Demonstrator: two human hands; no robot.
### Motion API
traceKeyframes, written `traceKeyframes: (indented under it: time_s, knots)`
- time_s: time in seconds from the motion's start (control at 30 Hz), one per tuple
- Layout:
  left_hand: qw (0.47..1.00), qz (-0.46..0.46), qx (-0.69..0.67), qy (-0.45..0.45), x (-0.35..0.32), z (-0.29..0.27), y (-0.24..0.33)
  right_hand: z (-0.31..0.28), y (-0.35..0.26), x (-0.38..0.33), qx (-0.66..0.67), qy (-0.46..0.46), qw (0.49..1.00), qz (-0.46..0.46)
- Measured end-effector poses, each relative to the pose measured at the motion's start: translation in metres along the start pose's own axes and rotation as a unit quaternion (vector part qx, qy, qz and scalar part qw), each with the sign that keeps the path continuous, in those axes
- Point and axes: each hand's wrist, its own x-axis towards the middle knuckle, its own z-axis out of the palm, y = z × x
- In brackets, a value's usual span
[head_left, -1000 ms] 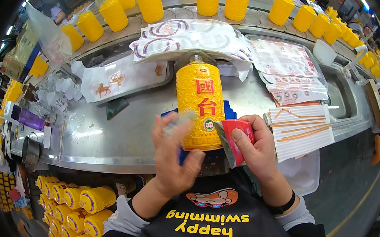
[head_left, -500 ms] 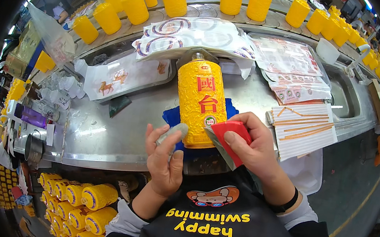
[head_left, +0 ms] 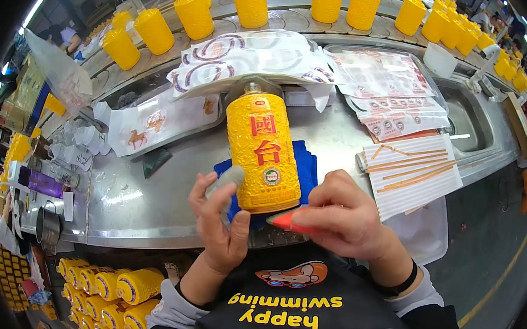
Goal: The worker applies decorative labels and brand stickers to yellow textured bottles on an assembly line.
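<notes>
A yellow textured bottle (head_left: 266, 187) with red characters and a round emblem lies on a folded blue cloth (head_left: 306, 168), its clear neck pointing away from me. My left hand (head_left: 222, 233) is beside the bottle's lower left, fingers apart and holding nothing; a grey cover sits on one fingertip near the bottle. In my right hand (head_left: 347, 220) a small red scraper (head_left: 294, 223) is pinched, seen nearly edge-on, just off the bottle's near right corner. Part of the scraper is hidden by my fingers.
Decal sheets (head_left: 248, 55) lie beyond the bottle, with more sheets (head_left: 394, 88) and a white ribbed pad (head_left: 412, 172) of orange strips at right. Behind runs a conveyor of yellow bottles (head_left: 250, 1). A sink (head_left: 470, 124) is far right; stacked bottles (head_left: 137, 285) stand lower left.
My right hand has drawn the scraper down off the bottle's lower front and turned it edge-on. The emblem now shows fully. The bottle appears shifted left and tilted as the view shifts.
</notes>
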Motion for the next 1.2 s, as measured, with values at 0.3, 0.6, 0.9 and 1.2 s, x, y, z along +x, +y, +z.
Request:
traceKeyframes:
  time_s: [0.3, 0.6, 0.9, 1.2]
  knots:
    - [0.891, 0.261, 0.314, -0.198, 0.024, -0.006, 0.034, 0.008, 0.006, -0.015, 0.135, 0.144, 0.948, 0.251]
    - [0.944, 0.198, 0.245, -0.1, 0.007, -0.006, 0.014, 0.021, 0.008, -0.011, 0.228, 0.118, 0.915, 0.31]
    - [0.969, 0.06, 0.222, -0.084, 0.002, 0.001, 0.013, 0.017, 0.0, 0.007, 0.153, 0.069, 0.95, 0.263]
    - [0.983, 0.01, 0.15, -0.103, 0.004, 0.001, -0.004, 0.017, -0.008, 0.016, -0.01, 0.034, 0.999, -0.026]
